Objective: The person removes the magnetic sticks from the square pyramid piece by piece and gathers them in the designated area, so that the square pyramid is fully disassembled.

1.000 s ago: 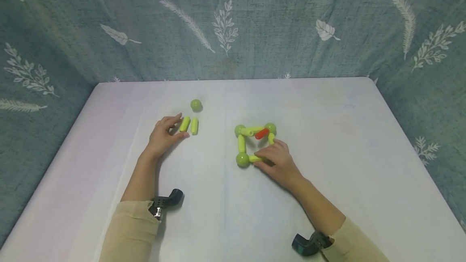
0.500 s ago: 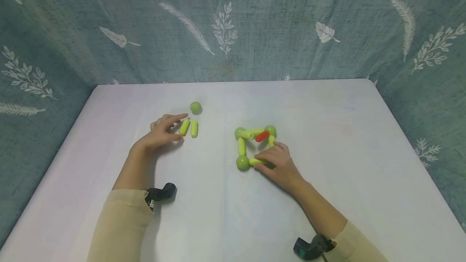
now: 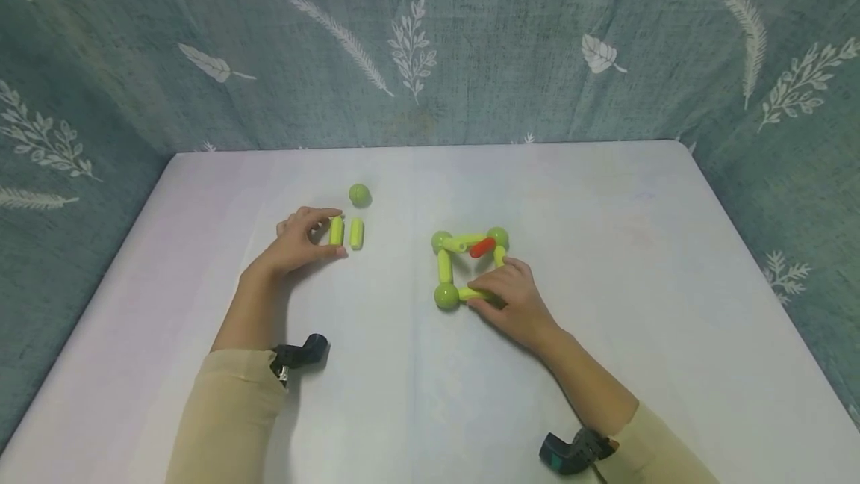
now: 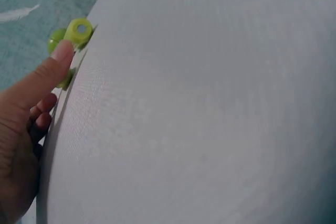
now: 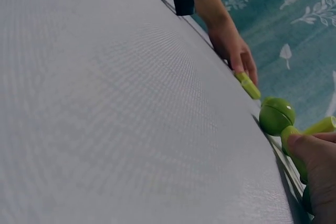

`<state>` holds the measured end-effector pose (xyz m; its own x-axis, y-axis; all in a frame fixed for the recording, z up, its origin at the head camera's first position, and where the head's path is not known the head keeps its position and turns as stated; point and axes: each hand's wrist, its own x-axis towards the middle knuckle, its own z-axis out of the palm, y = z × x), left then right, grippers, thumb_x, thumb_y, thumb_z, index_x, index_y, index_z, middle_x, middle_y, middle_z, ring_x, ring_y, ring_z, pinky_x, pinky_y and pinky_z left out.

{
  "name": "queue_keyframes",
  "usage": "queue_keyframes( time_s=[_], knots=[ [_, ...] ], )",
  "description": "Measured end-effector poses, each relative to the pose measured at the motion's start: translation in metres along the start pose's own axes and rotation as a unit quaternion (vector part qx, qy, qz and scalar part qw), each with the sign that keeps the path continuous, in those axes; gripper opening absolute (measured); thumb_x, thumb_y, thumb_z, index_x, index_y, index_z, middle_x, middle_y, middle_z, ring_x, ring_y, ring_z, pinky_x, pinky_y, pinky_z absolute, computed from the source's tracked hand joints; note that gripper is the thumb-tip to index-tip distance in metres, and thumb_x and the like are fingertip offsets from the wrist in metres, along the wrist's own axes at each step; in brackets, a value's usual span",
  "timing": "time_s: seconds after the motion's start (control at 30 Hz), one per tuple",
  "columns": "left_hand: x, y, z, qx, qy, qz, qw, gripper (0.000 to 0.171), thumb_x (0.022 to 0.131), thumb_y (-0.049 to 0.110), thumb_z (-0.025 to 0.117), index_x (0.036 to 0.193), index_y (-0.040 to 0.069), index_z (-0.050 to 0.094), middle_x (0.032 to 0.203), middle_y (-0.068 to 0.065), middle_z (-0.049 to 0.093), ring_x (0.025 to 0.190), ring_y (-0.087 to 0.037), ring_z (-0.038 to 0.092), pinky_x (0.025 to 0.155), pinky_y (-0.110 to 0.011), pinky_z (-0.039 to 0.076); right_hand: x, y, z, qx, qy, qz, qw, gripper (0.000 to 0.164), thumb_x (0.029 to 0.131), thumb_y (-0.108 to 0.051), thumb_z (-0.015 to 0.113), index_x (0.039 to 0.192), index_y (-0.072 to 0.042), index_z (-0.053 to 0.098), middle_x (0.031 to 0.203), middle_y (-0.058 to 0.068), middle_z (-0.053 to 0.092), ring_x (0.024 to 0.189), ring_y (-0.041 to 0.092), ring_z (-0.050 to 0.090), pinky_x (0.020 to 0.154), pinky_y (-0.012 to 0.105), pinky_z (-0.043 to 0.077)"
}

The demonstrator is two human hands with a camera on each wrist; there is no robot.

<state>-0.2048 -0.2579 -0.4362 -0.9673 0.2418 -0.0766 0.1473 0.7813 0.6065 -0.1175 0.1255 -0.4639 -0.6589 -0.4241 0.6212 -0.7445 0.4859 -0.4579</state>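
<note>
My left hand (image 3: 300, 239) holds a short yellow-green rod (image 3: 337, 231) between thumb and forefinger, low at the table. Just right of it lies a second yellow-green rod (image 3: 357, 233), with a loose green ball (image 3: 359, 194) behind. In the middle stands a toy frame of yellow-green rods (image 3: 445, 266) joined by green balls (image 3: 446, 296). A red rod (image 3: 482, 247) and another short yellow-green rod (image 3: 455, 245) stick out from its far balls. My right hand (image 3: 513, 293) pinches the frame's near rod (image 3: 472, 293) and hides the near right corner.
White cloth covers the table (image 3: 625, 245). Behind and beside it hangs a teal leaf-patterned curtain (image 3: 470, 58). A dark strapped device sits on my left wrist (image 3: 300, 352) and another on my right wrist (image 3: 574, 453).
My left thumb and forefinger, apart around the left rod half a second ago, have come in to its ends. That rod has turned straighter. The right hand keeps its hold on the frame.
</note>
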Motion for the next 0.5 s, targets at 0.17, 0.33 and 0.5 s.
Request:
queue_keyframes(
  time_s=[0.17, 0.33, 0.5],
  knots=[
    [-0.014, 0.002, 0.008, -0.118, 0.081, -0.035, 0.9891, 0.083, 0.078, 0.027, 0.078, 0.146, 0.010, 0.033, 0.128, -0.019, 0.041, 0.121, -0.033, 0.035, 0.107, -0.054, 0.023, 0.000, 0.001, 0.000, -0.001, -0.019, -0.001, 1.000, 0.025, 0.071, -0.013, 0.080, 0.093, -0.009, 0.070, 0.089, 0.001, 0.071, 0.090, 0.020, 0.063, 0.099, 0.052, 0.034],
    [-0.027, 0.010, 0.024, -0.173, 0.217, -0.045, 0.9597, 0.057, 0.082, 0.024, 0.075, 0.132, 0.009, 0.052, 0.114, -0.006, 0.052, 0.110, -0.017, 0.042, 0.106, -0.043, 0.031, 0.002, 0.003, -0.003, 0.023, -0.028, 0.001, 0.999, 0.019, 0.072, -0.011, 0.077, 0.089, -0.010, 0.070, 0.085, 0.000, 0.070, 0.086, 0.018, 0.063, 0.100, 0.050, 0.034],
    [-0.034, 0.033, 0.036, -0.200, 0.268, 0.047, 0.9413, 0.035, 0.082, 0.008, 0.073, 0.115, 0.003, 0.063, 0.096, 0.000, 0.058, 0.093, -0.003, 0.047, 0.093, -0.029, 0.035, 0.002, 0.005, -0.003, 0.041, -0.006, -0.011, 0.999, 0.008, 0.073, -0.008, 0.075, 0.080, -0.010, 0.070, 0.077, -0.001, 0.069, 0.078, 0.016, 0.062, 0.098, 0.049, 0.037]
  ],
)
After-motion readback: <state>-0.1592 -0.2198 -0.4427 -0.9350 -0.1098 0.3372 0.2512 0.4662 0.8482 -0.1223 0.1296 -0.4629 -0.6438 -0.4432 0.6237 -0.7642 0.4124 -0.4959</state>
